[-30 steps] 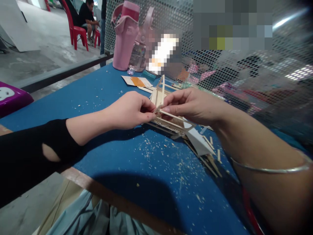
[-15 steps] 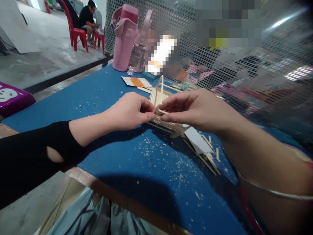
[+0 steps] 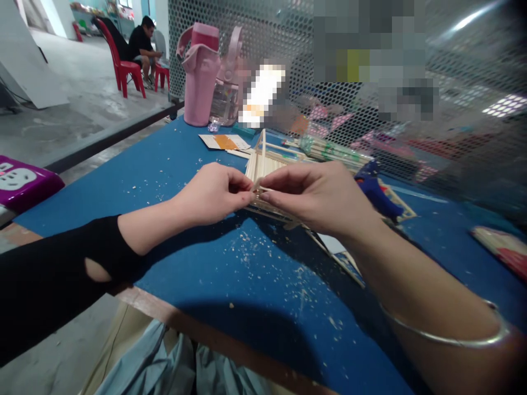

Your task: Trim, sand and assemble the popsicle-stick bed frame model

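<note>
A small model built of thin wooden sticks (image 3: 268, 163) sits on the blue tabletop, its upright pieces meeting in a peak. At its near corner, my left hand (image 3: 209, 192) pinches the frame with thumb and forefinger. My right hand (image 3: 319, 195) comes from the other side, thumb and fingers closed on a thin wooden stick (image 3: 265, 190) at the same corner. The fingertips of both hands nearly meet and cover the joint. Behind my right hand lies a blue glue gun (image 3: 381, 193). A white card (image 3: 331, 244) and more sticks show partly under my right wrist.
A pink flask (image 3: 200, 77) and a clear bottle (image 3: 225, 101) stand at the back by a perforated metal screen (image 3: 288, 33). An orange-and-white card (image 3: 224, 142) lies behind the model. Wood crumbs dot the table. A purple case (image 3: 28, 184) is at left; a person sits farther off.
The view has shifted, bringing the glue gun and wrapped sticks into sight beyond my right hand. Both hands stay at the same corner, and the right has drawn slightly closer to the left.
</note>
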`<move>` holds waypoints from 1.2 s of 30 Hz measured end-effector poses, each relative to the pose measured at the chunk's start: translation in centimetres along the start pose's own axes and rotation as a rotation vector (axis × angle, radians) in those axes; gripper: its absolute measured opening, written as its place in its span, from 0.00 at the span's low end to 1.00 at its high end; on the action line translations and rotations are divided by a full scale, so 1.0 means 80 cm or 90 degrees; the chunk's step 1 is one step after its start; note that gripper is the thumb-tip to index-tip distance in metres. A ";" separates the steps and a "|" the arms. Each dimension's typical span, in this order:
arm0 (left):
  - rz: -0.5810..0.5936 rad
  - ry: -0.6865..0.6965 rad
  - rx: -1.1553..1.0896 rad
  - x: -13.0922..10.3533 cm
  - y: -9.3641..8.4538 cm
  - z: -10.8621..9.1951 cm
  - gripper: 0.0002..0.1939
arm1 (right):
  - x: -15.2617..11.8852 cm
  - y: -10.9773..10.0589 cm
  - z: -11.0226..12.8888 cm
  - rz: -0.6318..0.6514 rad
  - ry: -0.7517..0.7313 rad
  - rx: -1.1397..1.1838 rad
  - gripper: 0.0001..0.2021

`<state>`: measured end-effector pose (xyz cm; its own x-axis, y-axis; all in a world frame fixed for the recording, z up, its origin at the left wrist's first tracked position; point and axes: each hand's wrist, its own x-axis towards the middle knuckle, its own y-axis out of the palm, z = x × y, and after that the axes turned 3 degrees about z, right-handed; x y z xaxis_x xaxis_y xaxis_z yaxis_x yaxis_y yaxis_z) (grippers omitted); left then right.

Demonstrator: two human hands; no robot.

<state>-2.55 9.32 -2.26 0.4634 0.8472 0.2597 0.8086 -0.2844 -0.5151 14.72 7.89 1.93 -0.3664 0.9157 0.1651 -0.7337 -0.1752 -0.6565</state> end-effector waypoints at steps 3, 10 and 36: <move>-0.006 -0.011 -0.009 0.000 0.002 0.000 0.07 | -0.001 0.003 -0.002 -0.025 -0.022 0.017 0.03; -0.054 0.042 -0.037 -0.001 0.006 0.002 0.07 | -0.002 0.007 -0.005 -0.053 -0.075 0.019 0.03; -0.082 -0.003 -0.218 -0.002 0.014 -0.001 0.12 | -0.001 0.001 -0.009 0.025 -0.077 0.069 0.11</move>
<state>-1.70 8.83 -2.80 0.3493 0.8875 0.3006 0.9349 -0.3089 -0.1746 15.06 8.07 1.35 -0.4574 0.8585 0.2318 -0.7726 -0.2546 -0.5816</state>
